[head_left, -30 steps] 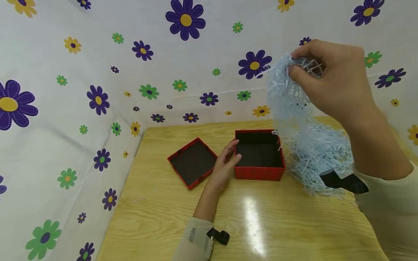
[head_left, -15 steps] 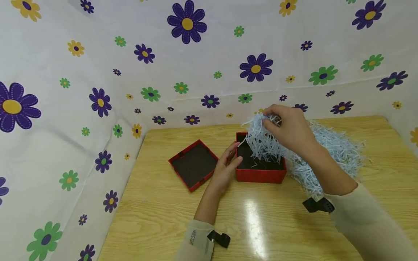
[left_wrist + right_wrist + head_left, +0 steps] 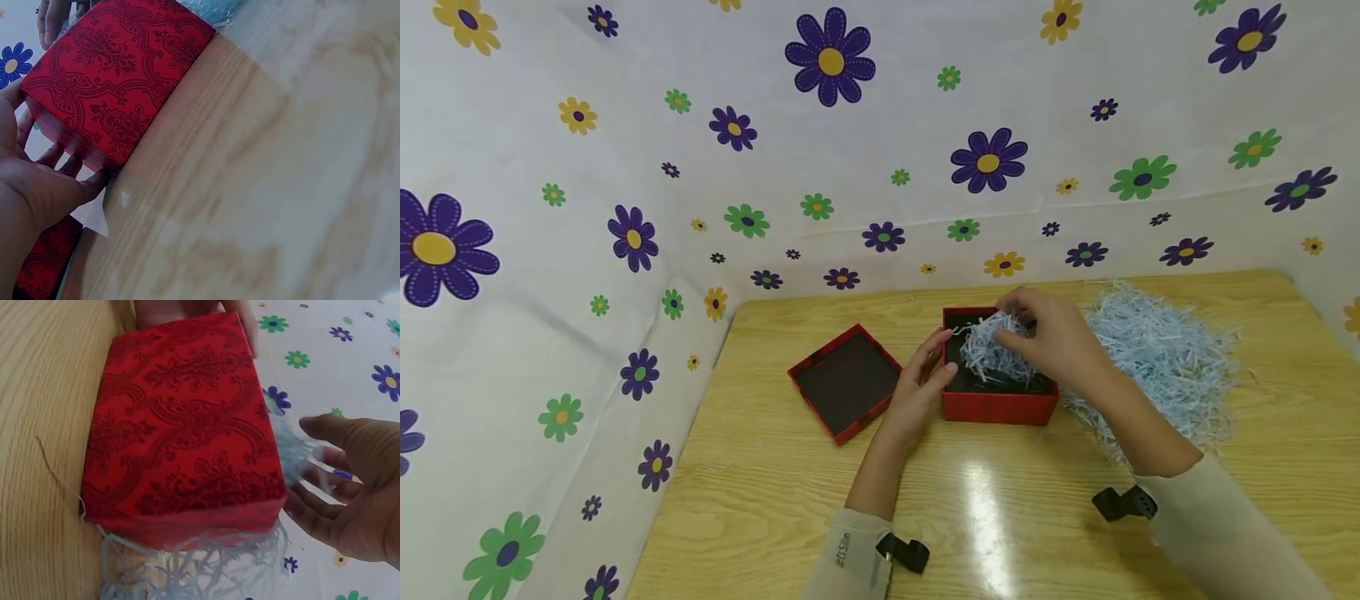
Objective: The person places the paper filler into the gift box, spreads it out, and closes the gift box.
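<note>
With twelve o'clock at the far side of the table [image 3: 737, 483], we see the red box [image 3: 1000, 408] standing upright and uncovered, its inside dark. A clump [image 3: 988, 350] of pale blue paper shreds sits in it, under the right hand [image 3: 1056, 337], which reaches in from four o'clock. From the right wrist we see thumb and fingers apart, with shreds about the fingertips; we cannot tell whether they pinch any. The left hand [image 3: 917, 392] lies at nine o'clock on the box, its fingers spread and touching the wall without closing round it.

Farther out at nine o'clock we find the lid [image 3: 850, 383], dark inside up, turned so that its corners point roughly to twelve, three, six and nine. At three o'clock, just beside the box, a loose pile [image 3: 1165, 367] of the same shreds spreads over the wood, partly behind the right forearm. Both wrist views show us dark scrollwork on the box's red walls. At twelve hangs a white cloth [image 3: 880, 108] printed with purple, green and yellow flowers.
</note>
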Motion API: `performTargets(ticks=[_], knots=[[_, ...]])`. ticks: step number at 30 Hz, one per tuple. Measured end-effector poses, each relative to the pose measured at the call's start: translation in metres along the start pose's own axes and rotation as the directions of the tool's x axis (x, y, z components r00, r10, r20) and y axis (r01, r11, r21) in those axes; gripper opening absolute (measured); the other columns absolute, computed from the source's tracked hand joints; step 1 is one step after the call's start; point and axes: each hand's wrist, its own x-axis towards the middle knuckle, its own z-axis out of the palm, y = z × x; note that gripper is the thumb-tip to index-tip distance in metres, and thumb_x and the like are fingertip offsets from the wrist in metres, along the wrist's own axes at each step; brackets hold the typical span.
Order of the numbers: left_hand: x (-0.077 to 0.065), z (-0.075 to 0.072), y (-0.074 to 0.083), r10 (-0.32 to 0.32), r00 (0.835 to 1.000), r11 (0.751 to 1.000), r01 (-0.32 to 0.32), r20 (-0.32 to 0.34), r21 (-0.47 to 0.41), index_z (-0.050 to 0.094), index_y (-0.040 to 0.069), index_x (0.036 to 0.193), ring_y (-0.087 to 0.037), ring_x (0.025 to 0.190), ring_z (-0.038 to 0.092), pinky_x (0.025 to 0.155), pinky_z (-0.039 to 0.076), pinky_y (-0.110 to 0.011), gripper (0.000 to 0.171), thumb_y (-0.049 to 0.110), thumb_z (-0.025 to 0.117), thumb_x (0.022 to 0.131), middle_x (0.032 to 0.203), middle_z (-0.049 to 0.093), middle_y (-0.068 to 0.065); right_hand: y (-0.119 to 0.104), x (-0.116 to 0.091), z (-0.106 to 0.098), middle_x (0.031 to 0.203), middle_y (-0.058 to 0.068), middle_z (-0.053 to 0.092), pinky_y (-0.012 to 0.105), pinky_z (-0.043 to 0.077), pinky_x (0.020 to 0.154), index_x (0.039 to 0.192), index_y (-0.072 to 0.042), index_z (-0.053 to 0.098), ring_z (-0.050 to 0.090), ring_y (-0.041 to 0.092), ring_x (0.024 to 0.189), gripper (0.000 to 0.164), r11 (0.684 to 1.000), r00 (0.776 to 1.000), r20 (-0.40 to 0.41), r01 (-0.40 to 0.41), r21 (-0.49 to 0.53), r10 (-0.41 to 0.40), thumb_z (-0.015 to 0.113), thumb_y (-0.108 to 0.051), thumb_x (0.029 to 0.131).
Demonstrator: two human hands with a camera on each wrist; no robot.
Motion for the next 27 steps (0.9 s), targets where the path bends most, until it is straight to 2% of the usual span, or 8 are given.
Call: performTargets(ticks=[4,8,12,15,19,22,25,27], knots=[[0.000,0.000,0.000,0.001,1.000,1.000,-0.001,0.003,0.001,0.049,0.024,0.159,-0.023,0.159,0.026,0.125,0.031,-0.052,0.052,0.018,0.062,0.108,0.172,0.030,0.010,-0.001,-0.008,-0.014,0.128,0.023,0.070,0.058,0.058,0.092,0.135,0.000,0.066,0.066,0.041,0.115,0.049,0.999,0.999,0.039,-0.026,0.047,0.024,0.083,-0.020,0.094],[0.001,0.001,-0.001,0.005,1.000,1.000,-0.005,0.011,-0.006,0.048,0.023,0.160,-0.022,0.159,0.025,0.125,0.032,-0.050,0.053,0.018,0.061,0.109,0.172,0.029,0.010,0.008,-0.019,-0.031,0.130,0.022,0.069,0.059,0.058,0.091,0.134,-0.001,0.067,0.064,0.042,0.119,0.046,0.998,0.998,-0.029,-0.051,0.022,0.052,0.080,-0.025,0.097],[0.002,0.002,-0.001,0.012,1.000,1.000,-0.012,0.011,-0.015,0.048,0.022,0.160,-0.023,0.159,0.025,0.125,0.033,-0.049,0.053,0.018,0.061,0.109,0.172,0.029,0.009,0.036,-0.031,-0.055,0.134,0.024,0.065,0.065,0.052,0.096,0.133,-0.001,0.067,0.060,0.045,0.120,0.042,0.993,0.984,-0.135,-0.119,-0.022,0.115,0.076,-0.025,0.100],[0.000,0.003,-0.002,0.001,1.000,1.000,-0.002,-0.002,-0.022,0.050,0.024,0.159,-0.023,0.159,0.026,0.125,0.032,-0.049,0.052,0.019,0.062,0.109,0.171,0.030,0.010,0.068,-0.041,-0.079,0.144,0.032,0.055,0.073,0.044,0.100,0.137,0.003,0.062,0.052,0.055,0.127,0.047,0.975,0.966,-0.159,-0.216,-0.049,0.206,0.072,-0.029,0.103],[-0.003,0.006,-0.005,-0.028,0.999,0.999,0.028,-0.020,-0.036,0.052,0.027,0.157,-0.021,0.159,0.027,0.126,0.030,-0.047,0.051,0.021,0.063,0.108,0.170,0.033,0.012,0.117,-0.060,-0.107,0.157,0.041,0.036,0.083,0.033,0.099,0.151,0.007,0.046,0.034,0.067,0.137,0.069,0.930,0.935,-0.095,-0.350,-0.115,0.341,0.066,-0.041,0.105],[-0.005,0.006,-0.004,-0.038,0.999,0.999,0.037,-0.023,-0.033,0.052,0.028,0.157,-0.020,0.159,0.027,0.126,0.031,-0.047,0.051,0.022,0.064,0.108,0.169,0.033,0.013,0.149,-0.075,-0.117,0.162,0.044,0.020,0.087,0.028,0.098,0.160,0.008,0.030,0.021,0.072,0.140,0.086,0.900,0.909,-0.030,-0.415,-0.129,0.415,0.064,-0.047,0.104],[-0.006,0.004,0.000,-0.034,0.999,0.999,0.034,-0.025,-0.011,0.052,0.029,0.157,-0.021,0.159,0.027,0.125,0.032,-0.048,0.052,0.022,0.064,0.108,0.169,0.033,0.013,0.169,-0.086,-0.117,0.166,0.042,0.006,0.090,0.026,0.097,0.166,0.003,0.016,0.010,0.073,0.144,0.094,0.886,0.887,0.011,-0.459,-0.062,0.461,0.063,-0.050,0.104],[-0.005,0.003,0.002,-0.029,0.999,1.000,0.029,-0.020,0.004,0.051,0.030,0.158,-0.021,0.159,0.027,0.125,0.032,-0.048,0.052,0.022,0.064,0.108,0.170,0.032,0.013,0.178,-0.090,-0.114,0.168,0.040,0.000,0.090,0.025,0.096,0.168,-0.001,0.011,0.006,0.072,0.146,0.095,0.886,0.885,0.040,-0.463,-0.008,0.463,0.063,-0.049,0.104]])
